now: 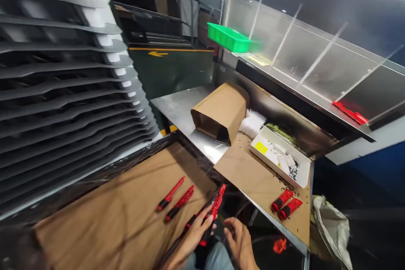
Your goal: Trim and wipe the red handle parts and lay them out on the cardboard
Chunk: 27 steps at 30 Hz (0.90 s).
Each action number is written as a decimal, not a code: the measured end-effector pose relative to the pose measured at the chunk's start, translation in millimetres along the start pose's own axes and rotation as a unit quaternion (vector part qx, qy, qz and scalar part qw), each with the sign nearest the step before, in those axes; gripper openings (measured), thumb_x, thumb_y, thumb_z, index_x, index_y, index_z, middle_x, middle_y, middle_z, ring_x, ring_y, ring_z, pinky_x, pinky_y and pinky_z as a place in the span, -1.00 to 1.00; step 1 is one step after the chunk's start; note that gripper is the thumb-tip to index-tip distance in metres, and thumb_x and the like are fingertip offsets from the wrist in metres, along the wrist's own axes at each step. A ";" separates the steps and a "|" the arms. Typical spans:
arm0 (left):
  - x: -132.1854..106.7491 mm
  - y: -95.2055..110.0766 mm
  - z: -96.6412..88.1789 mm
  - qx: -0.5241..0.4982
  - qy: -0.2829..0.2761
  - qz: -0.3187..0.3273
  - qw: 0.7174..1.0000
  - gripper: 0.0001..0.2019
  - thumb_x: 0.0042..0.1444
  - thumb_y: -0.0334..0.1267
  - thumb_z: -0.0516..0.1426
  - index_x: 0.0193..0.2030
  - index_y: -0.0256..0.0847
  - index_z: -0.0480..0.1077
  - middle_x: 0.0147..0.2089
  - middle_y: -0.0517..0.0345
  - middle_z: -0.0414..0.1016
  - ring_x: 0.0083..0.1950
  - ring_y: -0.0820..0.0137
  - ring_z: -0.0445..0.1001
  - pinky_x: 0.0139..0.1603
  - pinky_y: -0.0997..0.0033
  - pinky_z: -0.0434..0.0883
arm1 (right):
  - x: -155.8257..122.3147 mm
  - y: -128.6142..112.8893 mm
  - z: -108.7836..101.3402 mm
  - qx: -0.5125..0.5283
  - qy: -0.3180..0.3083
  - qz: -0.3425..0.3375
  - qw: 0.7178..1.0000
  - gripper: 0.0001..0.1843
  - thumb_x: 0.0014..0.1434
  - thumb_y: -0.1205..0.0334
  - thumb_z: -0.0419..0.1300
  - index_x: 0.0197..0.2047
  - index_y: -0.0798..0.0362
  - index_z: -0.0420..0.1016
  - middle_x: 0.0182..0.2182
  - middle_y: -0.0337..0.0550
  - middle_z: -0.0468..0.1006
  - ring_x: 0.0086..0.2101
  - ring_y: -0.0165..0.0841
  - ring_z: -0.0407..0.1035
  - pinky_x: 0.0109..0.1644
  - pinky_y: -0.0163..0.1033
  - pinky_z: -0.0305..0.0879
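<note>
My left hand (198,228) is closed around a long red and black plastic part (218,202), which points up and away from me; I cannot make out its exact kind. To the right of it, my right hand (238,238) has loosely bent fingers with nothing seen between them. A slim red and black piece (172,194) and a wider red and black piece (180,203) lie on the brown sheet (126,194) to the left. Another dark and red piece (190,221) is partly hidden beside my left hand.
Two red and black pieces (286,204) lie on the metal table's cardboard (237,168), near a white box (257,148) with tiny dark bits. Behind are an open carton (221,107) and a green bin (228,38) on a shelf. Stacked grey trays (63,93) rise at left.
</note>
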State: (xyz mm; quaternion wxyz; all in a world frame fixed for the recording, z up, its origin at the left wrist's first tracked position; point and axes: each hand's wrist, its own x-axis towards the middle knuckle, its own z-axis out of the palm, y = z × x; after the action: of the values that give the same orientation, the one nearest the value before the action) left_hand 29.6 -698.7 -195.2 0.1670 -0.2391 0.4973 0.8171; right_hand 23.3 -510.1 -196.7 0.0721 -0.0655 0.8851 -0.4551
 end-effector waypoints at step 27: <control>209.6 57.9 106.3 0.478 0.247 0.230 0.811 -0.26 0.12 -0.47 0.09 0.47 -0.30 0.06 0.37 -0.24 0.34 0.41 0.02 0.26 0.42 -0.13 0.16 | 216.3 15.6 -71.4 0.018 -0.115 0.008 0.993 -0.34 0.18 -0.31 0.10 -0.05 0.13 0.56 -0.07 0.19 0.64 -0.19 -0.11 0.59 -0.27 -0.18 0.53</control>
State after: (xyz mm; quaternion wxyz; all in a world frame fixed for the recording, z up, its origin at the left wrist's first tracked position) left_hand -197.8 -622.4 -228.0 -0.0612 -0.2012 0.8901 0.4044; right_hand -203.0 -483.5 -183.0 0.1780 -0.1091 0.8629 -0.4602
